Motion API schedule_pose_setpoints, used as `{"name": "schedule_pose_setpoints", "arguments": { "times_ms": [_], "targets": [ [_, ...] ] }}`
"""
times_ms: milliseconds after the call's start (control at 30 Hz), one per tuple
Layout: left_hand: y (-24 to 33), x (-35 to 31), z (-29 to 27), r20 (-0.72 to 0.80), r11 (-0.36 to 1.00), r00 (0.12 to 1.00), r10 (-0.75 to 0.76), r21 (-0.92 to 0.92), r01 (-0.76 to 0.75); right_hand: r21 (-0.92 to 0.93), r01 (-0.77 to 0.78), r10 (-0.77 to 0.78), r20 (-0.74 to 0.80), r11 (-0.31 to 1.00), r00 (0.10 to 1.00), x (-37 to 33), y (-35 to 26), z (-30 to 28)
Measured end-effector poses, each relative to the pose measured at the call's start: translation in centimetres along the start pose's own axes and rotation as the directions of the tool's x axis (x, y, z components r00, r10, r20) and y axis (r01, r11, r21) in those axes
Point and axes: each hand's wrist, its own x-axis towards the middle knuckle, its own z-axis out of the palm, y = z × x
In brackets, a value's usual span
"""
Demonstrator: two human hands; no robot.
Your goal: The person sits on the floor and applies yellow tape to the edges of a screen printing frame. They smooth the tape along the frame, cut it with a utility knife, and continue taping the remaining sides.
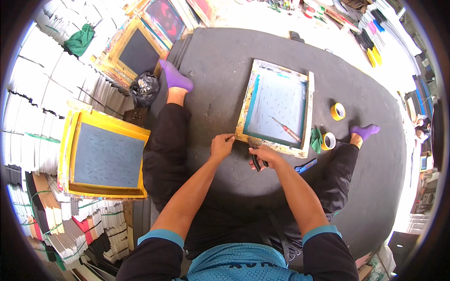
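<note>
A wooden screen-printing frame (310, 100) with pale mesh lies in front of me on the dark mat. In my right hand (267, 155) is a pair of pliers (256, 163) with black handles; its head meets the frame's near edge, close to the left corner. My left hand (221, 147) is closed at that corner, fingertips pinched by the wood; a small dark bit shows there, too small to name. A screwdriver (290, 132) with a red handle rests across the mesh.
Right of the frame lie a green cloth (316, 140), a yellow tape roll (337, 111), another roll (328, 141) and a blue utility knife (305, 166). My outstretched legs flank the frame. A yellow screen frame (70, 159) leans at left, beside a black bag (144, 89) and stacked paper (28, 140).
</note>
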Motion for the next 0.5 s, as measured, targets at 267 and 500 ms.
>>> {"name": "schedule_pose_setpoints", "arguments": {
  "times_ms": [267, 500],
  "targets": [
    [0.4, -0.2, -0.1, -0.011, 0.999, 0.999, -0.030, -0.015, 0.030, -0.194, 0.117, -0.157, -0.208, 0.974, 0.965, 0.0, 0.1, 1.9],
    [-1.5, -0.4, 1.5, -0.099, 0.993, 0.989, 0.108, -0.034, -0.111, -0.454, 0.094, -0.294, -0.394, 0.886, 0.871, -1.3, 0.6, 3.7]
  ]
}}
